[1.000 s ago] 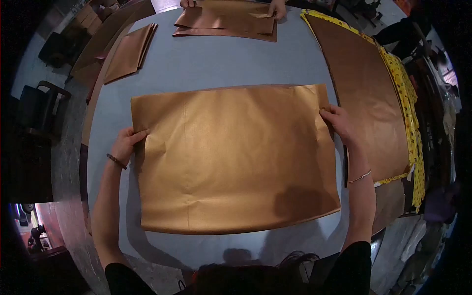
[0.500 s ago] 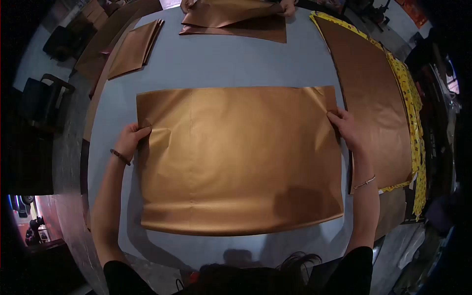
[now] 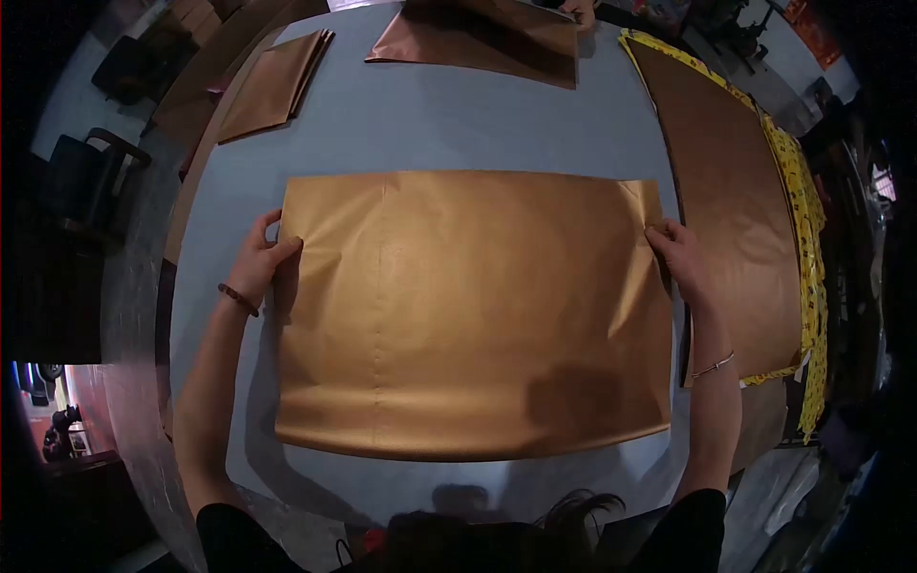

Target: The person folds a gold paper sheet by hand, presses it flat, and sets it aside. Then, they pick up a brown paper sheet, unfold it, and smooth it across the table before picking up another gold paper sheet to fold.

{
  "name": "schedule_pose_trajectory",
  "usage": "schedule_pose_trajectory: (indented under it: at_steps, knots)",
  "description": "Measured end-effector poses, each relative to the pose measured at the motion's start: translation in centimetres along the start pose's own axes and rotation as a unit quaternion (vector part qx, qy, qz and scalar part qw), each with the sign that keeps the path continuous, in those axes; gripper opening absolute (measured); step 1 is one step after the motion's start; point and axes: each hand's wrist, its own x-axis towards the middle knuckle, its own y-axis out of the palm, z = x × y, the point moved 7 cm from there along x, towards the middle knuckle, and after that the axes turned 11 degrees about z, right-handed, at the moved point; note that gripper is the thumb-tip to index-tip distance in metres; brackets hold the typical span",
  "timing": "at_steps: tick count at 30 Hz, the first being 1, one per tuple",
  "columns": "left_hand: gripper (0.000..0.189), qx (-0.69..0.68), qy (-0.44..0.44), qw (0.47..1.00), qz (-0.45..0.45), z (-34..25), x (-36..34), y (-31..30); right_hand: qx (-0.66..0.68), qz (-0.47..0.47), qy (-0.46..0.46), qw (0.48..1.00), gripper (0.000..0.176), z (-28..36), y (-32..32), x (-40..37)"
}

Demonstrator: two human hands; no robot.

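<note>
A wide gold-brown folded sheet (image 3: 478,306), smooth and slightly shiny, spans the space between my hands over the table. Its rounded fold lies toward me, and a crease line runs down its left part. My left hand (image 3: 260,256) pinches the left edge near the upper corner, thumb on top and fingers behind. On the other side my right hand (image 3: 680,256) grips the right edge at about the same height, thumb in front. Small wrinkles spread inward from both grips. The fingers behind the sheet are partly hidden.
The blue-grey table (image 3: 382,115) lies beneath. Folded brown sheets (image 3: 275,88) rest at its far left. Along the right edge lies a stack of large brown sheets (image 3: 735,229) over yellow patterned wrapping (image 3: 795,181). Across the table, another person's hand (image 3: 579,11) holds a brown sheet (image 3: 478,43).
The sheet and my hands sit slightly farther right in view, with the left fingers spread a little more. The other person's sheet has lifted and shifted, its left part now raised.
</note>
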Motion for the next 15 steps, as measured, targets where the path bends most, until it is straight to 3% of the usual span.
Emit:
schedule_pose_trajectory:
  at_steps: [3,7,8,9,15]
  knots:
    - [0.063,0.078,-0.033,0.996,-0.041,0.2,-0.5,-1.1,0.010,0.011,-0.007,1.000,0.030,-0.6,-0.1,0.5]
    - [0.070,0.110,0.003,0.994,-0.001,1.5,-0.4,-2.2,0.045,0.017,0.008,0.999,0.028,1.2,0.7,-0.5]
    - [0.070,0.109,0.010,0.994,0.011,1.8,-0.5,-2.2,-0.075,-0.004,0.026,0.997,0.026,1.1,0.0,-0.1]
    - [0.070,0.093,0.009,0.996,0.004,2.0,-0.6,-2.3,-0.076,-0.019,0.032,0.996,0.026,0.8,-0.4,-0.1]
    - [0.070,0.132,0.033,0.991,0.000,1.3,-1.0,-1.6,0.004,-0.012,0.023,1.000,0.030,-0.2,0.3,0.4]
